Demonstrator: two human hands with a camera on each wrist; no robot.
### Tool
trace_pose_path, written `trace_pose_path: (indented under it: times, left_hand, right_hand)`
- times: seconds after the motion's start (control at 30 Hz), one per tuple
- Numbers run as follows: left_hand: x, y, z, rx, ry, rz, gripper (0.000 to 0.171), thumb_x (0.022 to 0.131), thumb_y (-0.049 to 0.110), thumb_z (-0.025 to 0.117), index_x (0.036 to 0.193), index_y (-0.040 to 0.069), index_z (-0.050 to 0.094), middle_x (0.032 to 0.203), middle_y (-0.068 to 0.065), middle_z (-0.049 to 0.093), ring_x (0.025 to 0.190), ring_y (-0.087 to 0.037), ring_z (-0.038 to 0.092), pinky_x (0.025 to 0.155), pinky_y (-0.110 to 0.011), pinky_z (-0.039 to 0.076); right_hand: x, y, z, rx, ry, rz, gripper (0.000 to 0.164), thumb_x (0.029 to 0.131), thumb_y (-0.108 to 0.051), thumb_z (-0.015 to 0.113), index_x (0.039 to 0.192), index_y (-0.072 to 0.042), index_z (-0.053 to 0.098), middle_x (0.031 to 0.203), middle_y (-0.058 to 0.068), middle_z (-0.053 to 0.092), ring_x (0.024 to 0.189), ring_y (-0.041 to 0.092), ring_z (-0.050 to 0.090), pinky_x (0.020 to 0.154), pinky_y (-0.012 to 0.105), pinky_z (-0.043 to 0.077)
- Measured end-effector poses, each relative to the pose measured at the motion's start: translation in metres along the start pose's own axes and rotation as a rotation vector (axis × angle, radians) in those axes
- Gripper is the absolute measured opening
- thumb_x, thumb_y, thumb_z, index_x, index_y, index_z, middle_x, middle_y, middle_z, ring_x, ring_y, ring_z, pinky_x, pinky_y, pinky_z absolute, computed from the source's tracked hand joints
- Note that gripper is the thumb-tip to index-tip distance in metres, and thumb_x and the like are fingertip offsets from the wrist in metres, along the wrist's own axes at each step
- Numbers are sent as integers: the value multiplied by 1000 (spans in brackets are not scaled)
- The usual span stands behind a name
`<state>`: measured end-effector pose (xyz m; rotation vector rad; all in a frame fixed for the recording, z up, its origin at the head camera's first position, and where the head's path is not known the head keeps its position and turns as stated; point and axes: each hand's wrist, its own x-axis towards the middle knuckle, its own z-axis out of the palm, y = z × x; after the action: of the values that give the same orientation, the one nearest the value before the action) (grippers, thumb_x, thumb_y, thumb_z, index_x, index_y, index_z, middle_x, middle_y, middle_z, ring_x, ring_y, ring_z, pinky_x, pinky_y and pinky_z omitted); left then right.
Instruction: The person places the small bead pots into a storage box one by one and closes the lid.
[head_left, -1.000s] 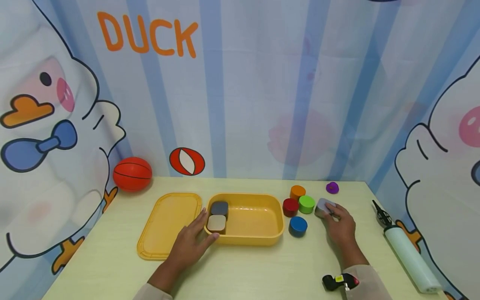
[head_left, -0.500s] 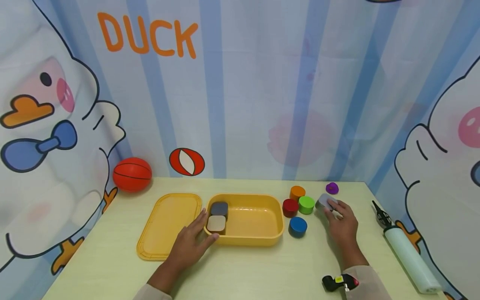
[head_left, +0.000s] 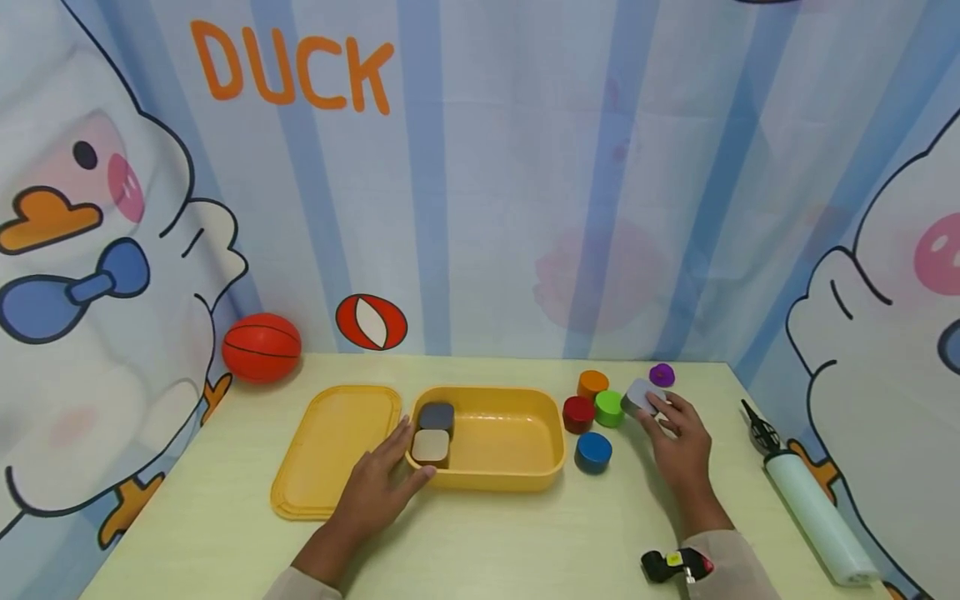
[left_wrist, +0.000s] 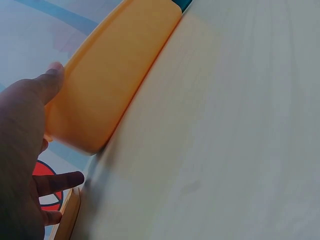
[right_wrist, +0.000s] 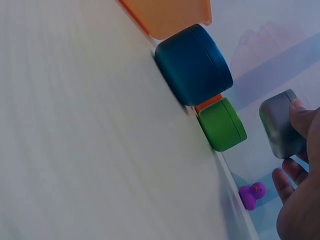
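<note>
My right hand [head_left: 682, 446] pinches a small grey lidded tin [head_left: 642, 397] with rounded corners, held up off the table in the right wrist view. My left hand [head_left: 378, 483] rests at the left front corner of a yellow plastic box [head_left: 510, 479], its thumb by the front rim and its fingers fairly straight along the left side. Inside the box's left end stand a dark grey tin [head_left: 437, 417] and a beige-topped tin [head_left: 431, 447]. Right of the box are a blue tin [head_left: 593, 452], a red tin [head_left: 578, 414], a green tin [head_left: 609, 408] and an orange tin [head_left: 592, 384].
A yellow lid [head_left: 333, 450] lies flat left of the box. A red ball [head_left: 262, 348] sits at the back left. Behind the tins is a purple toy duck [right_wrist: 251, 195]. A pale green pump [head_left: 821, 517] lies along the right edge. A printed curtain [head_left: 495, 183] hangs behind the table.
My right hand has raised the grey tin off the table and shifted it slightly left, toward the green tin. The left hand and the box stay in place.
</note>
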<state>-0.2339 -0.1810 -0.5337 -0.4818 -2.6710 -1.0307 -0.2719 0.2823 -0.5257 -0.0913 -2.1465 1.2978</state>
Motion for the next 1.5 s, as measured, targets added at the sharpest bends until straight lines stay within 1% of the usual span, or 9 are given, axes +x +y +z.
trace_pose_path:
  times: [0.2,0.3,0.5,0.6,0.7,0.87,1.1,1.33,1.5]
  left_hand:
    - [1,0,-1,2,-12,1,82,104,50,72,169,10,39,177,-10,38,162,-37,42,118,-84,33]
    - [1,0,-1,1,-6,-2,82,104,49,73,168,10,40,176,-10,39,161,-37,42,119,-84,34]
    - [-1,-1,-2,-8,-8,-6,82,104,48,73,168,10,40,176,-10,39,162,-36,41,119,-84,33]
    - [-1,-1,-2,-11,-14,-13,82,104,49,73,168,11,40,176,-10,38,162,-36,41,119,-84,33]
    - [-2,0,-2,-14,-13,-11,82,104,48,73,168,11,40,176,-10,39,162,-37,41,119,-85,32]
    - [-3,0,-3,-21,-3,2,82,103,47,74,168,9,40,176,-10,39,161,-38,42,118,-85,33]
    - [1,1,-3,-12,8,23,82,103,45,75,167,7,41,175,-12,40,160,-38,43,117,-85,34]
    - [0,1,-3,-17,-4,5,82,103,45,75,167,7,42,175,-11,40,161,-38,42,118,-85,33]
    - [0,1,-2,-13,-8,-4,82,103,47,74,168,9,41,176,-10,39,162,-38,41,118,-85,32]
  right_hand:
    - [2,-10,3,94,-50,26,40,101,-1,76,140,4,71,156,21,58,114,-20,52,99,2,46]
    - [3,-18,5,136,-96,61,41,103,-5,76,142,3,70,159,18,57,122,-10,57,97,3,48]
    - [2,-36,10,153,-165,48,41,102,-7,77,142,2,71,156,20,59,142,33,59,93,4,49]
    - [1,-41,14,120,-183,15,40,101,-7,78,140,2,72,153,21,62,135,19,63,93,8,52]
    - [2,-44,20,78,-203,-19,40,101,-8,79,140,0,73,153,21,63,135,19,64,96,21,56]
    - [6,-55,30,80,-260,-32,43,102,-12,79,142,-1,71,155,22,61,145,42,60,99,37,56]
    - [7,-75,43,89,-336,-18,43,102,-11,79,144,-3,70,158,21,59,146,44,60,101,38,57]
    - [2,-88,56,50,-360,-37,43,99,-12,82,140,-5,73,155,21,64,148,45,56,116,54,53]
    - [-1,-98,66,71,-390,-54,44,96,-12,85,139,-5,74,153,21,66,149,46,56,113,57,55]
